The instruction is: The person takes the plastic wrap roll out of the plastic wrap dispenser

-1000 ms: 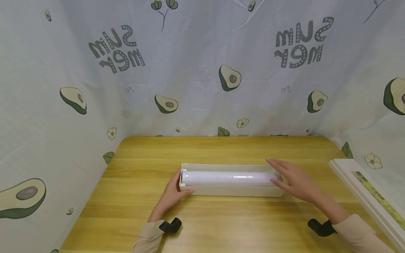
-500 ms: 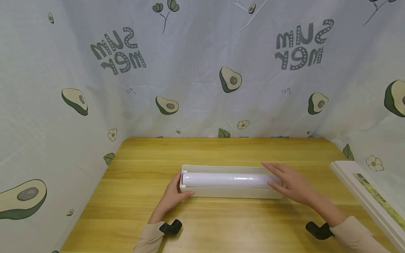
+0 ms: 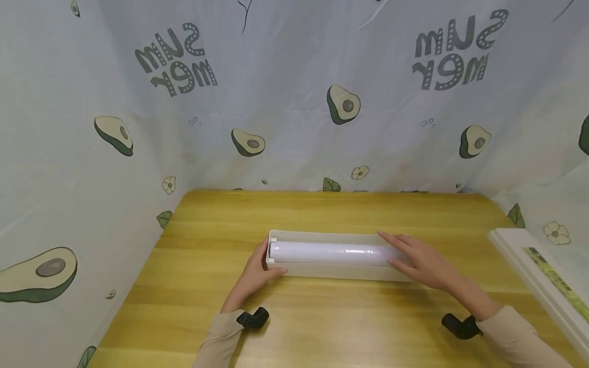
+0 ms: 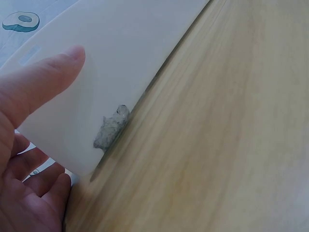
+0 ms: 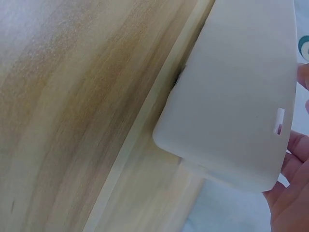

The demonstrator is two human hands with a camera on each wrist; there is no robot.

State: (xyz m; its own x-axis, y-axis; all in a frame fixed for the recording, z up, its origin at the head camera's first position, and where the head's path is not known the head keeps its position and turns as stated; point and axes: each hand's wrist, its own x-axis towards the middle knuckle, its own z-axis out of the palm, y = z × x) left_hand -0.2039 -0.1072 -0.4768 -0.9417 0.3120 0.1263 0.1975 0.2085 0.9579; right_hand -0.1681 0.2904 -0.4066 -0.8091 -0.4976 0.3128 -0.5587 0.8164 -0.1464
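One film roll [image 3: 329,252] lies in a white dispenser box [image 3: 333,270], lower centre of the frame. The left hand [image 3: 254,271] grips the box's left end; the right hand [image 3: 425,260], fingers straight, reaches farther over its right end than before.

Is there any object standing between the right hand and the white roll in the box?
Nothing visible stands between them. The box is open at the top, and the right hand is at its right end, hiding that end of the roll in the head view.
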